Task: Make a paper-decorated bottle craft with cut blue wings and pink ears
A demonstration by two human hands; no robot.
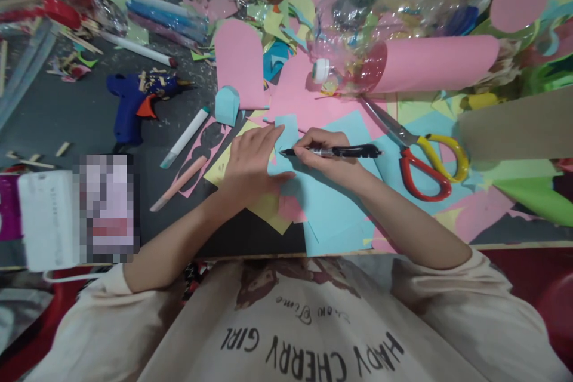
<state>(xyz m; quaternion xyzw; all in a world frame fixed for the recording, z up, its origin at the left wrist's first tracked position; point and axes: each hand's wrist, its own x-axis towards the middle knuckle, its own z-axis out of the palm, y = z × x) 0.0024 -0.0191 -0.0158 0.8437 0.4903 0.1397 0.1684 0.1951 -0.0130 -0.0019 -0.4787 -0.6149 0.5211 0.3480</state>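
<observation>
My right hand (324, 155) is closed round a black pen (353, 150), whose tip points left and meets a small light-blue piece of paper (286, 128). Flat on the paper's left side lies my left hand (253, 158), its fingers stretched out and the thumb pointing right. Beneath both hands are larger blue sheets (335, 209), and a yellow sheet (268, 212) shows under the left wrist. Scissors (412, 152) with one red and one yellow handle rest right of my right hand. A pink marker (179, 184) and a white marker with a green cap (185, 137) lie left of my left hand.
A blue glue gun (129, 101) lies at the left, behind a white device (47, 221) with a cable. A plastic bottle wrapped in pink paper (439, 64) lies at the back right. Paper scraps, pink cutouts (239, 62) and plastic bottles crowd the back.
</observation>
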